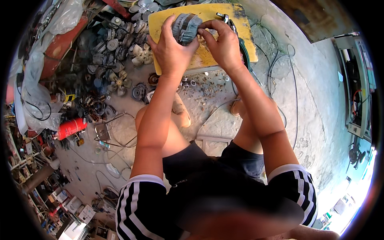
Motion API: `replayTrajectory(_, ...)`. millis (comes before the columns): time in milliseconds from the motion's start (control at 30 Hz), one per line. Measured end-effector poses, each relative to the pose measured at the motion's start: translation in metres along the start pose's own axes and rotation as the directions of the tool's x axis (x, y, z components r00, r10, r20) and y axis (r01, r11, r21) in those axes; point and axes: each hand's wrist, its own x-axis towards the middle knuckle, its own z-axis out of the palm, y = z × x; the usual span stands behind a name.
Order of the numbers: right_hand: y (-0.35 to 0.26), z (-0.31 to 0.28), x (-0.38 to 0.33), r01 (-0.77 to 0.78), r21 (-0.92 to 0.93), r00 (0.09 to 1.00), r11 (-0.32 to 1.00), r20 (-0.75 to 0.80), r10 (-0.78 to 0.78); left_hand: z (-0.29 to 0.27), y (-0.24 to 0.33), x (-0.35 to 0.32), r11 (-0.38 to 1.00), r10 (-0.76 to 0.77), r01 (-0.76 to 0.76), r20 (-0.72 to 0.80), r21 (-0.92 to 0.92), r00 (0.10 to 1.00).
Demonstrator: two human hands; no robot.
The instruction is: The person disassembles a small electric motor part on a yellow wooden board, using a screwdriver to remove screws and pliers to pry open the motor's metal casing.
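A grey-blue, ribbed motor part, which looks like a stator with a brownish band (186, 28), is held up over the yellow board (208, 60). My left hand (171, 54) grips it from the left and below, thumb on the near side and fingers up along its left. At its right edge, my right hand (225, 46) has thumb and index finger pinched together. Whatever lies between those fingertips is too small to make out. Just beyond my right hand, a tool with a metal head (224, 17) and a dark green body (243, 52) lie on the board.
Fan blades (118, 82) and motor parts are heaped left of the board. Small debris (206, 90) litters the concrete floor before it. Black cables (296, 80) run along the floor to the right. A red cylinder (72, 129) and plastic sheeting (40, 92) lie farther left.
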Motion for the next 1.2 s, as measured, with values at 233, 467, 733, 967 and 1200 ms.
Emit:
replayTrajectory(233,0.001,0.002,0.004,-0.043,0.034,0.999,0.999,-0.023,0.044,0.001,0.007,0.008,0.995,-0.087,0.080,0.147,0.054,0.985)
replayTrajectory(467,0.001,-0.002,0.005,-0.002,0.029,0.997,1.000,-0.077,0.004,0.012,0.018,0.005,0.988,-0.144,0.134,0.176,0.072,0.974)
replayTrajectory(733,0.004,-0.007,0.008,0.082,-0.087,0.989,0.993,-0.117,-0.092,0.014,0.019,0.005,0.992,-0.099,0.083,0.186,0.090,0.978)
replayTrajectory(967,0.007,-0.009,0.007,0.044,-0.091,0.992,0.995,-0.110,-0.054,0.014,0.020,0.006,0.991,-0.100,0.080,0.205,0.103,0.974)
replayTrajectory(1200,0.012,-0.006,0.008,0.108,-0.126,0.983,0.986,-0.135,-0.125,0.015,0.019,0.007,0.992,-0.088,0.068,0.202,0.105,0.975)
